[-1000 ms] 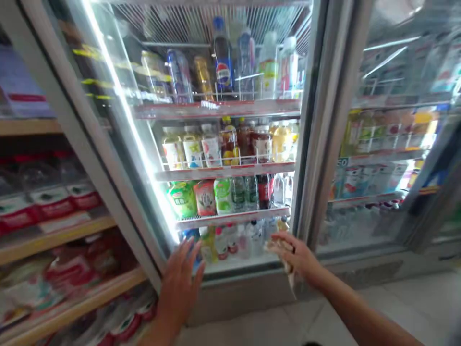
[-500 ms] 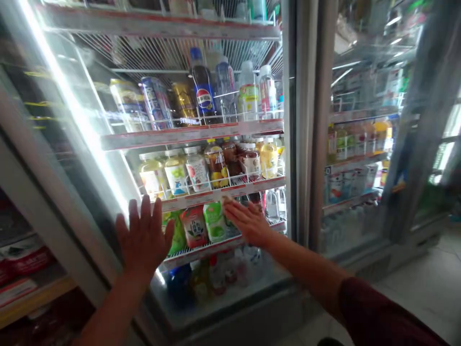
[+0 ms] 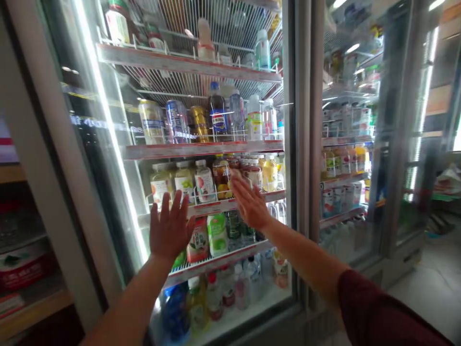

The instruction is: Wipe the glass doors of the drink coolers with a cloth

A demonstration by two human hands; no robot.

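Observation:
My left hand [image 3: 170, 229] is raised with fingers spread in front of the drinks fridge's glass door, and nothing is in it. Flat and stretched out, my right hand [image 3: 251, 205] has its fingertips at or very near the glass; I cannot tell whether they touch. Behind the glass, a juice bottle with a white cap [image 3: 205, 181] and a dark bottle with lemon pictures [image 3: 220, 174] stand between the two hands. One shelf lower are a red drink pack [image 3: 198, 241] and a green-and-white pack [image 3: 217, 235].
A cola bottle [image 3: 218, 115] and several cans stand on the shelf above. Large bottles, one a yellow bottle [image 3: 197, 305], fill the fridge floor. The metal door frame [image 3: 304, 144] separates a second fridge on the right. A wooden shelf [image 3: 36, 312] stands at left.
The view has tilted up and turned slightly, so more of the upper shelves shows. My right hand has moved up from the lower pack row to the bottle row. Both hands stay open.

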